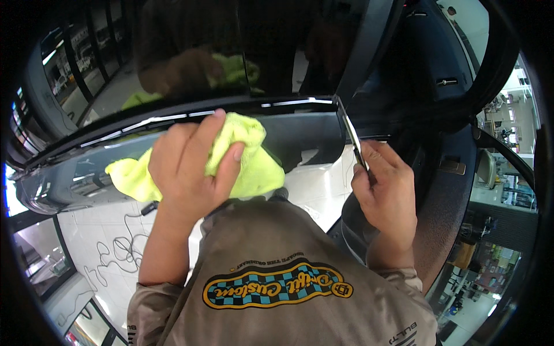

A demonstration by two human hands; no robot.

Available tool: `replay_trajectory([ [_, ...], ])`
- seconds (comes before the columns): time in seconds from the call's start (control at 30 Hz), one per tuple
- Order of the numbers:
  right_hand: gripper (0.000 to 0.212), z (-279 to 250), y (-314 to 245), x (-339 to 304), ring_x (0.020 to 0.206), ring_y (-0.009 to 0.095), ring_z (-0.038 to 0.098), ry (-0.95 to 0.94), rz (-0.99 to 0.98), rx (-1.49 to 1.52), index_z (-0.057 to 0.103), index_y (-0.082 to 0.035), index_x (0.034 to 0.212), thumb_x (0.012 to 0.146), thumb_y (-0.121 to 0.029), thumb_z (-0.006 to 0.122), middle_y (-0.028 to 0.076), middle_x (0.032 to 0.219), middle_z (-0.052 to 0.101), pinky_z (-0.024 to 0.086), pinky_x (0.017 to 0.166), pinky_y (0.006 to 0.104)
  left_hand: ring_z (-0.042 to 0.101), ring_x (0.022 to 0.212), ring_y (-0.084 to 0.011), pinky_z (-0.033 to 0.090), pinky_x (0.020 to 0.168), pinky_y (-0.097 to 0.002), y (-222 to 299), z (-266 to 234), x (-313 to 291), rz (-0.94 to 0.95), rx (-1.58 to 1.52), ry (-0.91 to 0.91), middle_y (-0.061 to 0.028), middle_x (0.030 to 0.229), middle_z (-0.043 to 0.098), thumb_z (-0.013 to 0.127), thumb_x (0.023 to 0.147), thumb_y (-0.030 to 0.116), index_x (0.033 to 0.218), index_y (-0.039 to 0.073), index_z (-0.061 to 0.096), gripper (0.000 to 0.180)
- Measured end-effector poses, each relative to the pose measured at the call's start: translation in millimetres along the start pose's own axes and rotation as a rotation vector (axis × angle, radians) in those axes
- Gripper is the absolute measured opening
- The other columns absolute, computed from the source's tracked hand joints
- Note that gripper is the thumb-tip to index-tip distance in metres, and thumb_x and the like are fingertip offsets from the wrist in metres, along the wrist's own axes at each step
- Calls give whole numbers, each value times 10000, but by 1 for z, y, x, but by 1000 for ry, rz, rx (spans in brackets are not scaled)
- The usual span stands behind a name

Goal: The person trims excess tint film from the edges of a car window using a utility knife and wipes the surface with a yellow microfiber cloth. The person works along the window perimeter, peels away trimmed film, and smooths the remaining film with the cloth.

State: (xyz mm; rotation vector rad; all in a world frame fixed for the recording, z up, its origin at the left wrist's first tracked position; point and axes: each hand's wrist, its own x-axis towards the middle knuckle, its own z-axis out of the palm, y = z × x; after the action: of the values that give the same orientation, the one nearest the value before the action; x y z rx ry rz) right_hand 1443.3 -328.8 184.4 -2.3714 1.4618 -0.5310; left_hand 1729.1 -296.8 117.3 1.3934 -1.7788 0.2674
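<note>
A bright yellow-green microfibre cloth is bunched under my left hand, whose fingers and thumb grip its upper fold. The cloth lies on the glossy dark car door, just below the window ledge, and part of it hangs down. My right hand is closed at the door's right end, pinching a slim, flat, blade-like tool with a silvery edge and a dark lower part. Its tip reaches up to the corner of the window ledge. Its exact kind I cannot make out.
Dark window glass rises above the ledge and mirrors my hand and the cloth. On the right is the car's dark interior trim. A black cable lies coiled on the pale tiled floor at the left.
</note>
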Motion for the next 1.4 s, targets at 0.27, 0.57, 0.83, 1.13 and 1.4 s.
replay_trajectory([
  [0.27, 276, -35, 7, -4, 692, 339, 636, 176, -7, 115, 659, 48, 1093, 819, 25, 628, 182, 825, 634, 510, 631, 363, 556, 655, -249, 421, 580, -372, 8, -4, 7, 49, 31, 17, -77, 781, 590, 799, 765, 229, 1124, 35, 698, 420],
  [0.57, 182, -1, -8, 67, 665, 95, 542, 523, -57, 813, 638, 38, 1108, 1015, -86, 543, 54, 791, 602, 435, 597, 255, 568, 658, -240, 436, 587, -356, 7, 0, 4, 50, 16, 40, -68, 795, 587, 800, 762, 223, 1110, 40, 693, 407],
  [0.83, 176, -16, -55, 126, 696, 258, 619, 642, -207, 440, 622, 53, 1007, 879, -47, 691, 140, 870, 602, 509, 625, 345, 571, 660, -243, 440, 590, -361, 9, -1, 3, 54, 16, 28, -68, 798, 581, 800, 765, 227, 1113, 42, 690, 409],
  [1.13, 134, -28, -65, 139, 714, 351, 642, 598, -178, 286, 598, 38, 907, 860, -53, 684, 181, 825, 628, 523, 662, 419, 574, 669, -240, 441, 599, -358, 7, -3, 5, 87, -11, 15, -67, 803, 582, 788, 790, 243, 1113, 27, 687, 402],
  [1.4, 173, -21, -61, 140, 719, 359, 635, 607, -211, 308, 578, 33, 916, 865, -87, 690, 192, 832, 619, 516, 669, 434, 576, 676, -238, 436, 606, -356, 8, -3, 5, 77, 8, -9, -71, 806, 588, 791, 790, 244, 1105, 19, 693, 399],
])
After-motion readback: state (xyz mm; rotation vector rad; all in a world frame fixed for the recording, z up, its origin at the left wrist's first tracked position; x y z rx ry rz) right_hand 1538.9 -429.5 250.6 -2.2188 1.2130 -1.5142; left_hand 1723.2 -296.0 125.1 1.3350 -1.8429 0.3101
